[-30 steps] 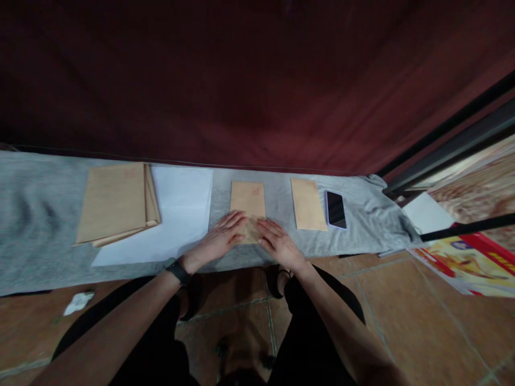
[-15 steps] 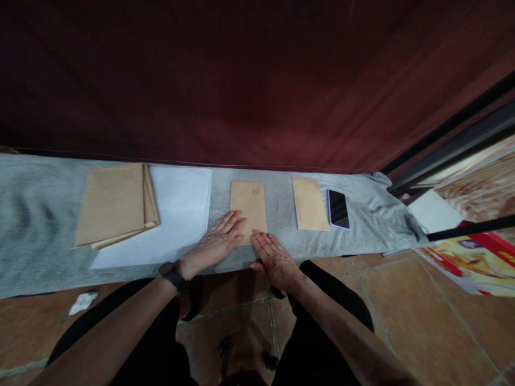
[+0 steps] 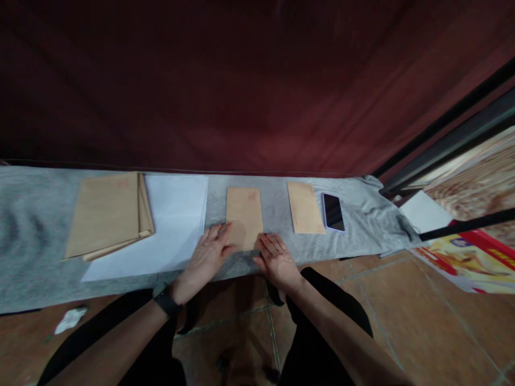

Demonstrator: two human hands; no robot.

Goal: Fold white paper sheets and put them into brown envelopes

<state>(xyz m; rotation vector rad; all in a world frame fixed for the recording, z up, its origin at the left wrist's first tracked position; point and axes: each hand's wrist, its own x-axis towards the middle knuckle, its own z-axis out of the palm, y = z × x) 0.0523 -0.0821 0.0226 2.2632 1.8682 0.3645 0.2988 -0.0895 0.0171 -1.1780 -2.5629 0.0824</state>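
Observation:
A small brown envelope (image 3: 243,214) with a red printed mark at its top right lies flat on the grey cloth between my hands. My left hand (image 3: 208,253) rests at its lower left edge, fingers stretched out and fingertips touching the paper. At the lower right edge, my right hand (image 3: 278,260) lies with its fingers extended and its thumb apart below them. Neither hand is closed around anything. Another small brown envelope (image 3: 306,208) lies to the right, beside a phone (image 3: 333,212) with a dark screen.
Larger brown envelopes (image 3: 105,212) are stacked on white paper sheets (image 3: 177,225) at the left. The grey cloth (image 3: 32,230) covers a narrow surface against a dark red panel (image 3: 241,107). A colourful box (image 3: 470,257) and dark metal bars (image 3: 446,134) stand at the right.
My left hand has slid left and slightly down, off the envelope's face to its side edge. The right hand stays near the lower right edge. The whole view has shifted slightly.

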